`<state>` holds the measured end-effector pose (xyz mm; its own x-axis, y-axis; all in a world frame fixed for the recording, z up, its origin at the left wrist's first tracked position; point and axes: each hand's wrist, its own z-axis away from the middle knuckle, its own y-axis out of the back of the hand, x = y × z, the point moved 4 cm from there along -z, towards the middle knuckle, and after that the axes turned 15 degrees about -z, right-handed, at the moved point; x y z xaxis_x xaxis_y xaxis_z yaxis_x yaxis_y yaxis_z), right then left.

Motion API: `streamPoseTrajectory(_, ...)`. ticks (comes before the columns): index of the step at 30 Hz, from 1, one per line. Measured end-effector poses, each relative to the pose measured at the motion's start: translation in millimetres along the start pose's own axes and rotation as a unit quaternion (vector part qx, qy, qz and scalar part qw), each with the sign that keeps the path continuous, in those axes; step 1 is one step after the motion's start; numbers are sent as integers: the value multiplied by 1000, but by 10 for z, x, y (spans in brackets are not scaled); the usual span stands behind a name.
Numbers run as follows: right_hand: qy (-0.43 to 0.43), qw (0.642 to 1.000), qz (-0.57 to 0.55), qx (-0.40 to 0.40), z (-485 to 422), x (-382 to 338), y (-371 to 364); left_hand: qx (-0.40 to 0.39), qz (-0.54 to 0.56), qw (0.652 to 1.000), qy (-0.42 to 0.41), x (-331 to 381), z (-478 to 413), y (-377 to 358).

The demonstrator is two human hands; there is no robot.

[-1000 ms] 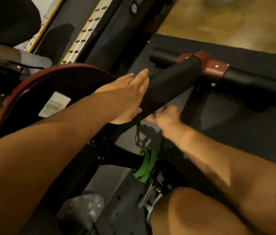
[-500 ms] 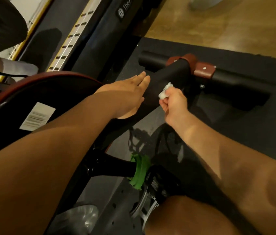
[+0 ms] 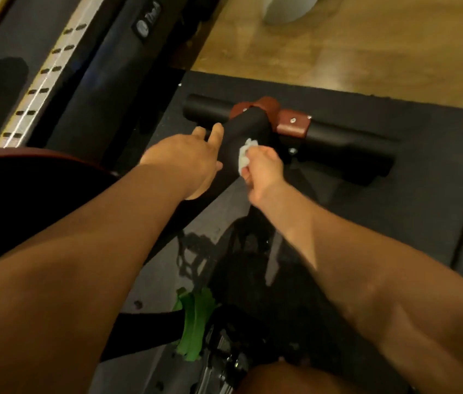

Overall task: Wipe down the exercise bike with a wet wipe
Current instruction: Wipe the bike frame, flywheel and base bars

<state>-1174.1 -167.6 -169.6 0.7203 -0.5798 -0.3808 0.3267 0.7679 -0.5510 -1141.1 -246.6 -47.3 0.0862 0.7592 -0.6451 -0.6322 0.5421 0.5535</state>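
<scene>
Crumpled wipe (image 3: pixel 245 157) now nearer bracket (image 3: pixel 292 125) (glossy brown)

One left hand (image 3: pixel 185 163), one right hand (image 3: pixel 264 170), one wet wipe (image 3: pixel 244 157), one exercise bike (image 3: pixel 338 146), one floor mat (image 3: pixel 423 200)

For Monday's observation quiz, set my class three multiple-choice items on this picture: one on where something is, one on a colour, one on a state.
1. Where is the wet wipe? A. On the wooden floor. B. Against the black frame tube, near the brown bracket. C. On the black mat.
2. What colour is the band low in the view? A. Green. B. Yellow. C. Blue.
3. How is the left-hand grip? A. Pinching the wipe. B. A raised fist. C. Open, fingers straight, at the tube.
Key: 1 B, the right-hand grip pinches it against the tube; 2 A, it is bright green; 3 C, its fingers lie straight beside the tube.
</scene>
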Motion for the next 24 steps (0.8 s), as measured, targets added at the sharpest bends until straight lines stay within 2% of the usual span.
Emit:
streamPoseTrajectory(4, -40, 985, 110, -128, 243, 263, -6, 4, -3, 1000, 6, 190, -411, 134)
streamPoseTrajectory(5, -30, 984, 115, -131, 170, 205, 3, 6, 4, 1000, 11, 215, -467, 150)
streamPoseTrajectory(8, 86, 995, 45, -32, -314, -295, -45, 22, 13, 999, 21, 232, -509, 129)
streamPoseTrajectory(11, 210, 965, 145, 49, -473, -464, -111, 30, 22, 999, 27, 231, -530, 118)
streamPoseTrajectory(15, 269, 924, 264, -65, -292, -277, 9, 37, 21, 999, 17, 220, -543, 88)
streamPoseTrajectory(16, 290, 916, 270, -68, -341, -365, -8, 36, 26, 999, 13, 224, -545, 79)
streamPoseTrajectory(19, 371, 869, 328, 3, -605, -846, -265, 39, 40, 998, 14, 223, -560, 101)
streamPoseTrajectory(21, 377, 848, 371, 22, -669, -892, -370, 36, 37, 999, 15, 214, -561, 104)
streamPoseTrajectory(24, 375, 842, 384, -51, -477, -590, -256, 46, 33, 998, 10, 225, -575, 87)
